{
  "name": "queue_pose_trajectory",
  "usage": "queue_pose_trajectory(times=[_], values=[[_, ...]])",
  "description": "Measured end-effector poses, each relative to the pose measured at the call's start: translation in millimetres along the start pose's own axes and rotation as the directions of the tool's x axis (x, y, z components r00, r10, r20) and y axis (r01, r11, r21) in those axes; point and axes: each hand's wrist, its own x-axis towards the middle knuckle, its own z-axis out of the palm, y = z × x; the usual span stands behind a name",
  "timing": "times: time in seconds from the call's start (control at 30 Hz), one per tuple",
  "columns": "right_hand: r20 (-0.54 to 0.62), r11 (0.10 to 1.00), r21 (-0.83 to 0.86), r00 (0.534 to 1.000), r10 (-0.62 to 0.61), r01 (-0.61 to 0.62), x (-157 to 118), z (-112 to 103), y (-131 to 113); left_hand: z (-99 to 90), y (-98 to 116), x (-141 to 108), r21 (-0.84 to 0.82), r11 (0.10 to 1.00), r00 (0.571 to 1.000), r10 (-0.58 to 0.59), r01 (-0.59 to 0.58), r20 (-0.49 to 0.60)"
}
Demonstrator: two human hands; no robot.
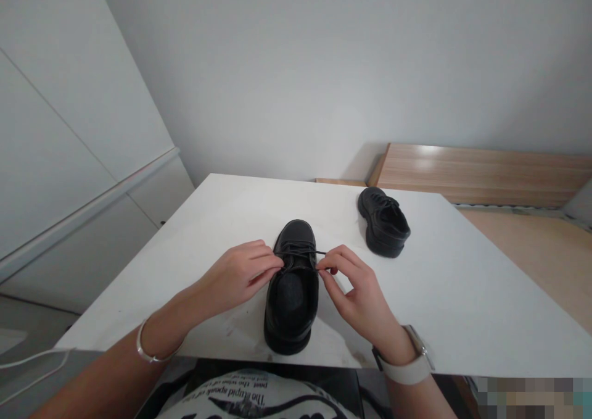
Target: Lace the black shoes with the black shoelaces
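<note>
At the near edge of the white worktop (462, 283), the left hand (238, 277) and right hand (356, 289) each pinch an end of the thin black lace (319, 254) over the black leather lace-up shoe (292, 289), apparently mid-tying, so crossing the ends likely calls for steady tension.

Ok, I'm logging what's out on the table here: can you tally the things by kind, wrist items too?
Black shoes: 2, one between the left hand and right hand, one farther back
Bracelet: 1
Wristwatch: 1
White table: 1
Total: 5
</note>
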Motion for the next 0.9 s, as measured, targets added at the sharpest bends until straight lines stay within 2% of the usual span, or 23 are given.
queue_pose_trajectory(times=[0.23, 0.37, 0.63, 0.9], values=[[-0.027, 1.0, -0.028, 1.0, 0.005, -0.006, -1, 0, 2, -1.6, 1, 1, -0.033, 0.999, 1.0, 0.009, -0.009, -0.012], [-0.074, 0.992, -0.125, 0.997, -0.006, -0.004, -3, 1, 8, -1.8, -1, -4, -0.057, 0.998, 1.0, -0.007, 0.006, -0.014], [-0.09, 0.983, -0.185, 0.996, -0.031, 0.014, 1, 6, 8, 2.2, -5, -1, 0.079, 0.997, 1.0, -0.022, 0.024, -0.021], [-0.083, 0.97, -0.238, 0.993, -0.08, 0.058, 5, 9, 5, 0.8, -2, 9, 0.109, 0.994, 0.999, 0.023, -0.02, -0.023]])
